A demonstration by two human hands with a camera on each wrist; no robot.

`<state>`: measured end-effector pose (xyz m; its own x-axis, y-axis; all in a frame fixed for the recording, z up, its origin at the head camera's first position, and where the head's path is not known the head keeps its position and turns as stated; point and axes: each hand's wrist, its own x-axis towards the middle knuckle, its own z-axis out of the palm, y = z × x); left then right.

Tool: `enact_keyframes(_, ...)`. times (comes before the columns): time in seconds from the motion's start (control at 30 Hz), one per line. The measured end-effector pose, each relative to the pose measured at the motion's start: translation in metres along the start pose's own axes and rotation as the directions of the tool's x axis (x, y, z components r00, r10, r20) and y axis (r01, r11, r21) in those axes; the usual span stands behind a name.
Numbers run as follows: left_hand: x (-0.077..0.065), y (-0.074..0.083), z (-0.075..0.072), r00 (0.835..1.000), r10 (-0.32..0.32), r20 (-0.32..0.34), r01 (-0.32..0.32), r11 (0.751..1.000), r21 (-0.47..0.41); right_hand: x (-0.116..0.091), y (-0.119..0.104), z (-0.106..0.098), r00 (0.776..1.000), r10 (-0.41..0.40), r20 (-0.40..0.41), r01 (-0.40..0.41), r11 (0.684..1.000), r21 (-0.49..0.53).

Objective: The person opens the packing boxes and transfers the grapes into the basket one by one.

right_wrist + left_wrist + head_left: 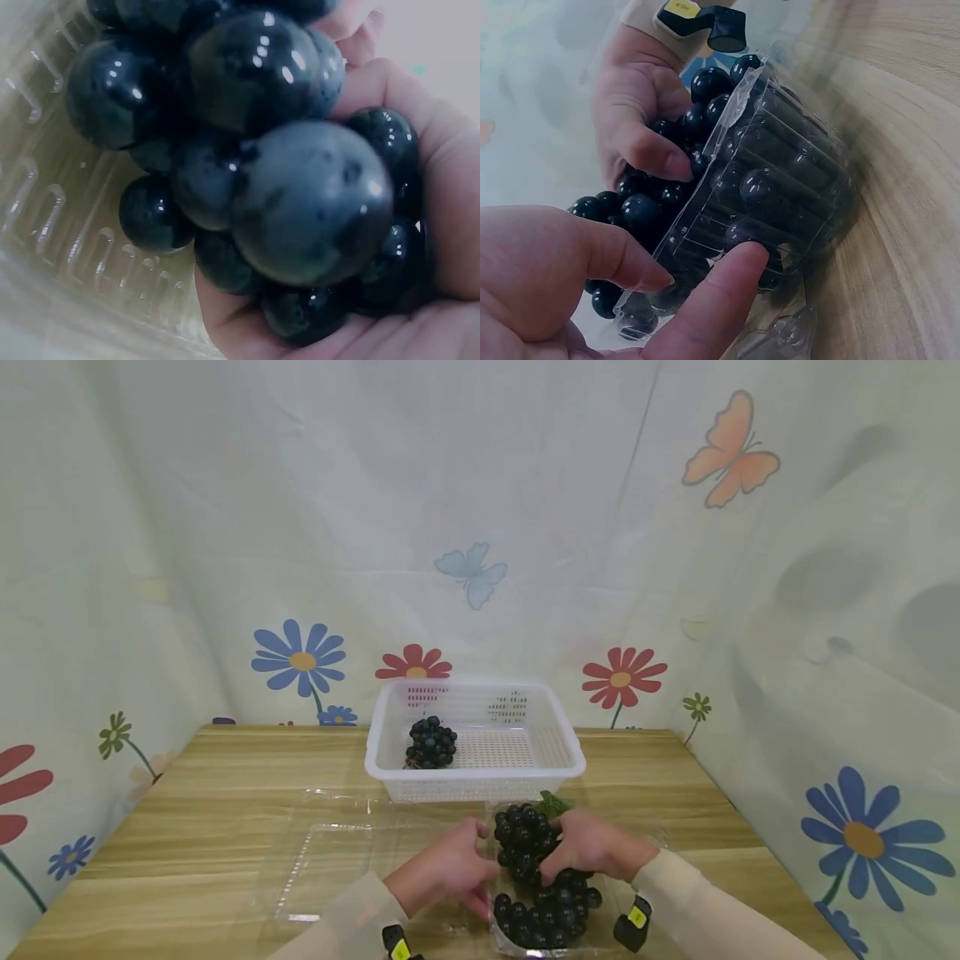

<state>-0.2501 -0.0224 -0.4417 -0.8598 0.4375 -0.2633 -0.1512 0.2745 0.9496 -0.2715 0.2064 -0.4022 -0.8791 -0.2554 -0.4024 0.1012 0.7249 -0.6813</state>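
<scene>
A clear plastic clamshell box (507, 948) stands near the front of the table, with dark grapes (551, 914) piled in it above the rim. My left hand (457, 864) is at the box's left side; in the left wrist view its thumb is at the rim and a finger (720, 300) lies against the outer wall. From the right, my right hand (592, 845) grips a bunch of grapes (522, 839) at the far end of the box. Close up, the right wrist view has grapes (311, 202) resting in the curled palm.
Behind the box is a white perforated basket (480, 785) with one bunch of dark grapes (432, 743) at its left. The transparent lid (322, 868) lies spread to the left on the wooden table (172, 852). A green leaf (552, 804) shows beyond the box.
</scene>
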Motion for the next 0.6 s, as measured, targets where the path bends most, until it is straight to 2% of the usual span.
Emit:
enact_keyframes(0.27, -0.0016, 0.0000, -0.0015, 1.000, -0.029, 0.002, 0.029, 0.999, 0.045, -0.0041, 0.0031, -0.0031, 0.997, -0.036, 0.072, 0.027, 0.993, 0.119)
enact_keyframes(0.4, -0.0028, 0.0009, -0.0021, 0.999, -0.035, 0.003, 0.035, 0.997, 0.068, -0.0048, 0.0041, -0.0039, 0.997, -0.052, 0.064, 0.042, 0.988, 0.151)
enact_keyframes(0.6, -0.0038, 0.0009, -0.0019, 1.000, -0.022, -0.006, 0.022, 0.999, 0.046, -0.0070, -0.0011, -0.0088, 0.996, -0.074, 0.053, 0.063, 0.980, 0.188)
